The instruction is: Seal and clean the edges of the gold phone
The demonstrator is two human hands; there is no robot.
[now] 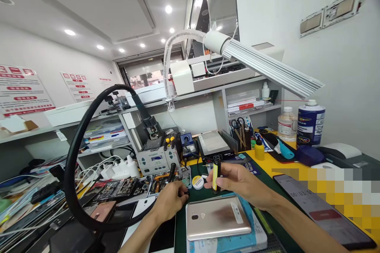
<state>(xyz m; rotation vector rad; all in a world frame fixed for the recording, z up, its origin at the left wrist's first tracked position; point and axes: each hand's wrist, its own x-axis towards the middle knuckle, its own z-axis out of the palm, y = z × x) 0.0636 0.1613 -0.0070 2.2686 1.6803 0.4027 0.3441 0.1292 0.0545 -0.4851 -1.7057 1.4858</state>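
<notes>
My right hand is closed around a short black-and-yellow stick-shaped tool, held roughly upright; its exact kind is unclear. Below it lies a gold phone with its back up, a camera and a round sensor showing, plus a small label at its right end. The phone rests on a blue-and-white box. My left hand has curled fingers and hovers or rests near the green mat, left of the phone. What its fingertips hold, if anything, is hidden. A small round white-and-yellow tin stands between the hands.
A thick black hose loops from the hot-air station on the left. Circuit boards and phones crowd that side. On the right are a yellow bottle, a spray can and a phone showing a timer. A lamp hangs overhead.
</notes>
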